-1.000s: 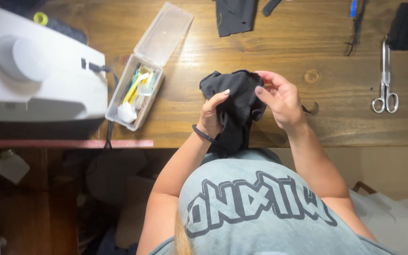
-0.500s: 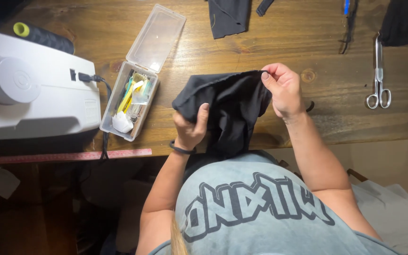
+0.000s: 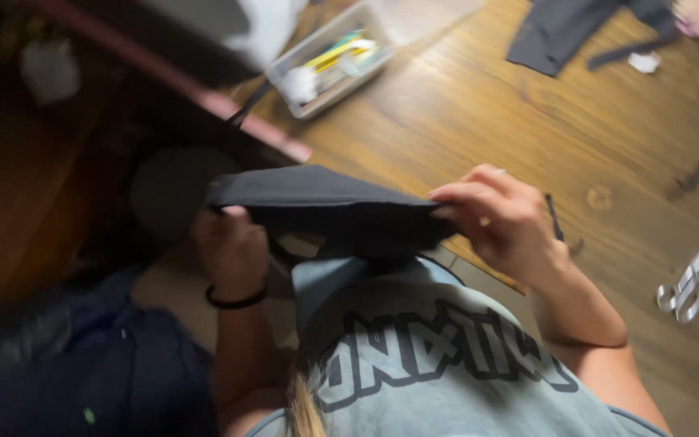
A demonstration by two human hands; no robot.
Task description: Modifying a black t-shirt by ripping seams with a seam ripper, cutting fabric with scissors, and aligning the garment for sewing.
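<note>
I hold a piece of black fabric [image 3: 325, 206] stretched flat between both hands, above my lap at the edge of a wooden table [image 3: 479, 121]. My left hand [image 3: 232, 247], with a black band on the wrist, grips the fabric's left end from below. My right hand [image 3: 499, 218] pinches the right end with fingers and thumb. Part of the fabric hangs down under the stretched edge, against my grey printed shirt.
A clear plastic box [image 3: 329, 61] of small sewing items sits at the table's far left, beside a white sewing machine [image 3: 260, 20]. Silver scissors [image 3: 693, 271] lie at the right. Another dark fabric piece [image 3: 560, 32] lies at the back. The view is blurred and tilted.
The fabric has gone from bunched up to pulled out flat, with my left hand moving left and down off the table. The camera has swung left and tilted.
</note>
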